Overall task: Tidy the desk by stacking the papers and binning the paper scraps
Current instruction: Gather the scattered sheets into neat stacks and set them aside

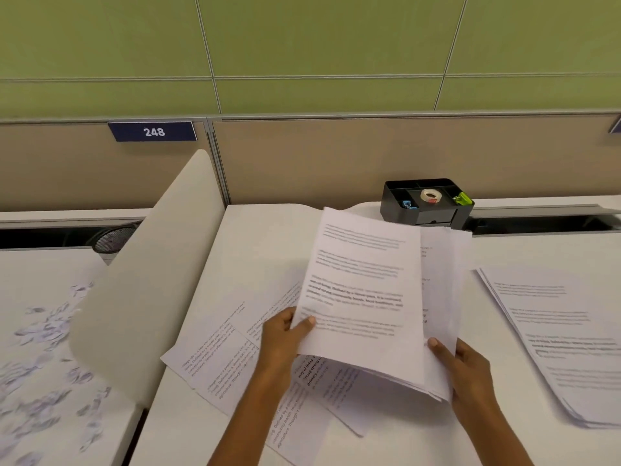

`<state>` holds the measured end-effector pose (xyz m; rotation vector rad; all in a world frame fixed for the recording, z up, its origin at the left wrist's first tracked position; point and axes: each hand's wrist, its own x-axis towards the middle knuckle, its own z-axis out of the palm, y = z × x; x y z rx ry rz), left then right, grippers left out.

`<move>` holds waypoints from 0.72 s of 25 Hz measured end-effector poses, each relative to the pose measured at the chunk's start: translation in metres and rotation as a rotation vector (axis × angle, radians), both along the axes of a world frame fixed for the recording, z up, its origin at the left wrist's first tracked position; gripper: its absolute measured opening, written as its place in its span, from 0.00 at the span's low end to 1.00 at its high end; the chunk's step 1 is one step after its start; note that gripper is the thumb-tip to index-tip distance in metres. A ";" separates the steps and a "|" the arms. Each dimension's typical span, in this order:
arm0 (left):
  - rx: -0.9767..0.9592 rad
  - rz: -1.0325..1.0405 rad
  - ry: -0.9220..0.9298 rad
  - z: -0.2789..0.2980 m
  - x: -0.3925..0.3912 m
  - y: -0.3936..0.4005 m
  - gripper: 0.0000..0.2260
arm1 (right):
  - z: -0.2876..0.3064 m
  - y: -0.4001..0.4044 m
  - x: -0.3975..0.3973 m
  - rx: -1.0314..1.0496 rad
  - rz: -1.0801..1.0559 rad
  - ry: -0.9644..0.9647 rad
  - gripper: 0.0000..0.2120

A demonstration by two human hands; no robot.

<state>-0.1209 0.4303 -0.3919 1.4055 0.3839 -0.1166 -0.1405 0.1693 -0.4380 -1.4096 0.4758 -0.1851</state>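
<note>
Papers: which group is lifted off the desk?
The bundle between both hands; the loose sheets below and the right pile lie flat.

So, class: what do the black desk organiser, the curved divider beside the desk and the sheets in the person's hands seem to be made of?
Black desk organiser: probably moulded plastic, matt with a slight sheen on crisp compartment walls.
Curved divider: a smooth, matt off-white panel, perhaps laminate or plastic; the look leaves it open.
Sheets: thin white printed paper, bending where the left hand and right hand grip them.
</note>
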 end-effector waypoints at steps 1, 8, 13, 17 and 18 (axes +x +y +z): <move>0.031 -0.007 -0.011 -0.003 -0.003 -0.007 0.07 | 0.000 0.000 0.000 -0.007 -0.002 0.004 0.10; 0.483 -0.100 -0.048 -0.012 -0.002 -0.021 0.24 | 0.007 -0.004 -0.007 0.042 0.006 0.028 0.12; 0.326 -0.218 -0.064 -0.007 -0.005 -0.021 0.20 | 0.014 0.000 -0.007 0.093 0.108 0.019 0.09; 0.322 -0.172 -0.127 -0.004 -0.016 -0.031 0.24 | 0.017 -0.002 -0.008 0.144 0.100 0.057 0.11; 0.326 -0.162 -0.128 -0.005 -0.019 -0.035 0.26 | 0.019 -0.004 -0.008 0.134 0.094 0.100 0.14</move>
